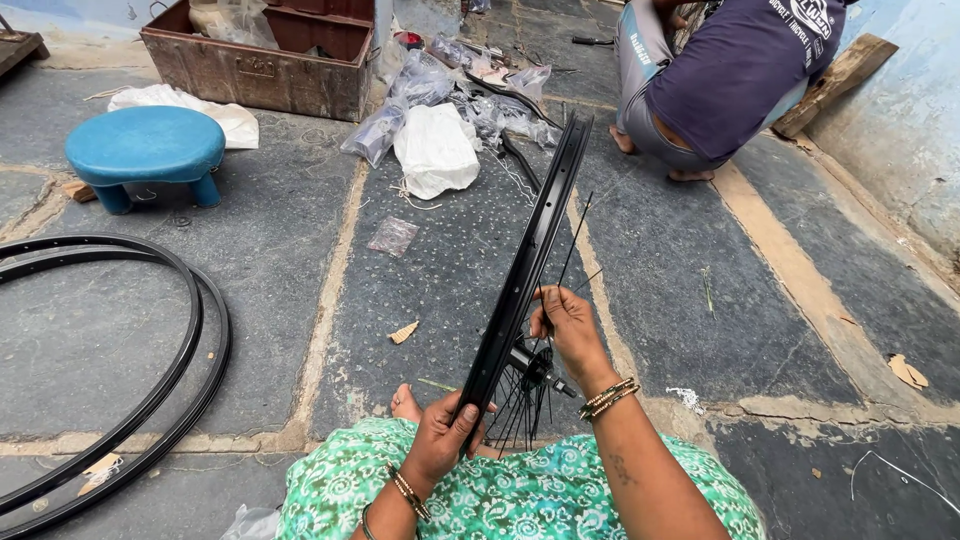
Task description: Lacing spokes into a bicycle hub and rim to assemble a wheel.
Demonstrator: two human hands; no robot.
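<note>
A black bicycle wheel rim (535, 240) stands on edge in front of me, tilted away across the stone floor. My left hand (444, 432) grips its near lower edge. My right hand (566, 322) is beside the rim, its fingers pinched on a thin black spoke (574, 238). Several more spokes fan out from a black hub (530, 365) between my hands. Both wrists wear bangles. My lap is covered in green patterned cloth (520, 490), with bare toes showing near the rim's foot.
Two black rims (150, 395) lie flat at the left. A blue stool (145, 150) and a rusty metal box (262, 72) stand behind them. Plastic bags (435, 150) lie beyond the rim. Another person (715, 80) squats at the back right by a blue wall.
</note>
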